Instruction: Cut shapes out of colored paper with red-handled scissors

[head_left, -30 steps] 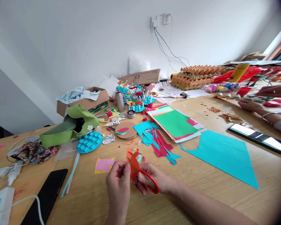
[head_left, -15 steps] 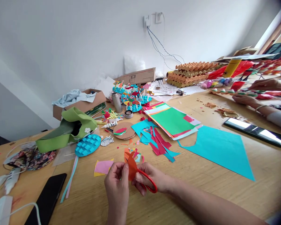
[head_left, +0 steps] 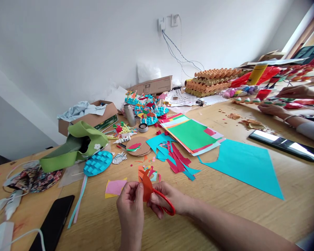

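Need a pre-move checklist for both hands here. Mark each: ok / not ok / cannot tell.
1. Left hand holding the orange paper: ok, pinched between thumb and fingers.
2. Right hand on the red-handled scissors: ok, in its grasp.
3. Scissor blades clear of the left hand: cannot tell, blades not clearly visible.
4. Table just beyond the hands free of scraps: not ok, small coloured scraps lie there.
5. Co-worker's hands clear: ok, well off to the right.
6. Black phone clear of the left hand: ok, apart.
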